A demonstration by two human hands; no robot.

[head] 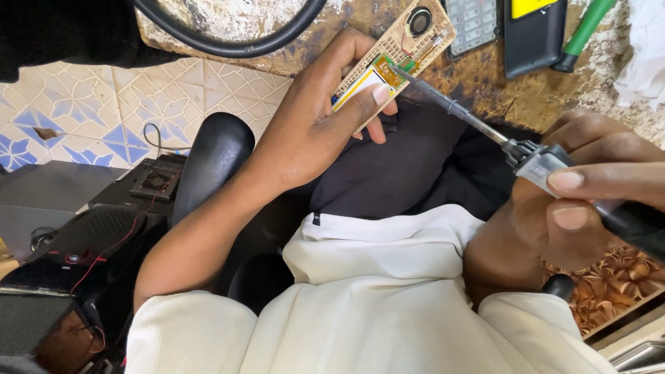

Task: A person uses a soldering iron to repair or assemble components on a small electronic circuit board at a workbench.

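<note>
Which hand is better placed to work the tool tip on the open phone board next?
The right hand. It grips the soldering iron, whose tip already rests on the circuit board. The left hand is occupied pinching that board by its edge, steadying it against the worn table.

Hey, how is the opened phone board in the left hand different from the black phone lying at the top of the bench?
The phone board is tan, stripped of its cover, with speaker and wiring bare; the black phone is cased. The board is held tilted in the left hand, with the soldering iron from the right hand at it; the black phone lies flat, untouched. Both sit over the worn bench.
</note>
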